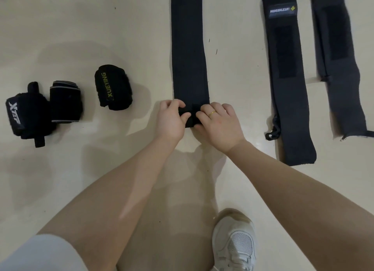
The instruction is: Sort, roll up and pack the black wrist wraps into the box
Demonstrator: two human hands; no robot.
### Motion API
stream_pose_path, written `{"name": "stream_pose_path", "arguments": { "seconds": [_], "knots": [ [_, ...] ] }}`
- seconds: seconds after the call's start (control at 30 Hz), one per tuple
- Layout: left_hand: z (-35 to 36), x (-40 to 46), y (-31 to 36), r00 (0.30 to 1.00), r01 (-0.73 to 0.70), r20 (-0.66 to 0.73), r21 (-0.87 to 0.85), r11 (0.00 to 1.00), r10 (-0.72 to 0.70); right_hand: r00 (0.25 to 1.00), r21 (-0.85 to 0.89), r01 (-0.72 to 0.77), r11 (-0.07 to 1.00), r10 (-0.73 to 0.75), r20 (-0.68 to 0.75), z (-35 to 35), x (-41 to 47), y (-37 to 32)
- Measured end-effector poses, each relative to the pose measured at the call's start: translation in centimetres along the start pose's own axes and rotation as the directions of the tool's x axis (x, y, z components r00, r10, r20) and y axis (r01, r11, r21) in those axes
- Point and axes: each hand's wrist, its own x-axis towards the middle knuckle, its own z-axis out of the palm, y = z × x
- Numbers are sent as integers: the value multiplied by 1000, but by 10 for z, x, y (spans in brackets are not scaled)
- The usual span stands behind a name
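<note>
Centrally, a long plain black wrist wrap (189, 54) lies flat on the pale floor (131, 27), its near end turned into a small tight roll. The left hand (172, 119) and right hand (218, 123) both pinch that roll, fingers closed on it. Three rolled wraps (66, 100) sit to the left, well apart. Two unrolled wraps (287, 78) with branded labels lie flat to the right. A white shoe (234, 242) appears below.

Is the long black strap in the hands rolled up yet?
Barely: both hands curl only its near end; the rest of the strap lies flat.
</note>
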Motion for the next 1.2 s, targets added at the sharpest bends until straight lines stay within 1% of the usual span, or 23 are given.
{"name": "stream_pose_path", "arguments": {
  "seconds": [0.07,0.1,0.17,0.2,0.3,0.37,0.43,0.5,0.53,0.6,0.67,0.73,0.77,0.8,0.83,0.87,0.9,0.93,0.97,1.03,1.07,1.1,1.2],
  "knots": [
    [2,2,4,998,61,-8,-42,997,-61,998,-55,69,996,-69,0,4,-9,7],
    [2,4,5,997,73,-13,-35,997,-73,997,-72,73,995,-74,-12,5,-11,8],
    [1,7,5,997,78,-13,-7,997,-78,998,-47,44,998,-47,-45,5,-6,5],
    [-1,8,5,997,81,-1,-10,997,-81,999,-27,32,999,-33,-37,4,0,2],
    [-7,8,7,996,77,46,-62,995,-74,999,6,-18,1000,18,44,-4,15,0],
    [-6,5,7,998,46,35,-64,997,-44,995,94,-35,995,26,99,-9,14,3],
    [-4,-4,5,1000,6,-8,-29,1000,-6,985,179,-50,983,19,172,-9,8,3],
    [-3,-14,1,998,-60,-5,-7,998,60,981,251,-91,964,44,187,-7,0,1],
    [-4,-17,-2,996,-79,38,5,997,79,978,290,-138,947,84,193,-6,-4,0],
    [-8,-22,-7,982,-85,172,44,995,76,960,381,-244,892,167,225,-2,-8,0],
    [-12,-24,-10,956,-112,280,87,990,84,923,485,-362,796,235,304,-1,-9,0],
    [-11,-26,-11,938,-149,331,126,981,100,880,559,-471,683,318,353,-6,-7,-2],
    [-10,-26,-11,937,-143,335,118,983,96,863,567,-504,651,362,352,-10,-7,-3],
    [-8,-26,-10,942,-122,324,94,988,86,852,549,-523,652,397,341,-14,-6,-4],
    [-7,-26,-9,951,-97,302,62,993,74,858,486,-513,708,407,313,-15,-3,-4],
    [-6,-26,-7,959,-80,276,41,996,65,885,383,-461,800,384,264,-16,0,-4],
    [-6,-26,-6,965,-74,256,45,996,60,922,293,-378,878,331,200,-18,3,-5],
    [-6,-25,-5,969,-71,242,61,996,54,955,219,-292,931,270,126,-18,5,-6],
    [-6,-23,-3,971,-55,236,75,996,36,975,153,-221,963,215,51,-17,7,-5],
    [-8,-16,1,972,12,235,71,997,-29,991,84,-128,988,130,-20,-15,8,-1],
    [-8,-12,4,970,47,234,61,997,-60,996,78,-90,993,91,-18,-13,5,1],
    [-8,-7,6,970,71,228,60,996,-84,998,65,-60,996,59,16,-10,2,4],
    [-8,1,12,971,147,185,40,988,-152,990,-48,-54,997,60,126,-7,1,8]
  ]
}}
